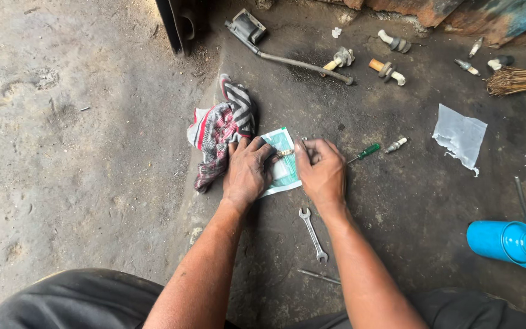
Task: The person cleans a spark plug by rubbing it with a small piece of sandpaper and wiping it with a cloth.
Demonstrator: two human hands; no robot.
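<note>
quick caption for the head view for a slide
Both hands, left and right, press a small part on a green-white packet on a grimy floor, beside a striped rag, wrench and screwdriver.

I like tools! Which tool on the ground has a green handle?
The small screwdriver just beside the right hand. Its handle is green, while the wrench below the hands is bare grey metal all over.

rag crowds the left; wrench lies below

Small brass part between the hands too tiny to identify, blue canister cut by the right edge.
</note>
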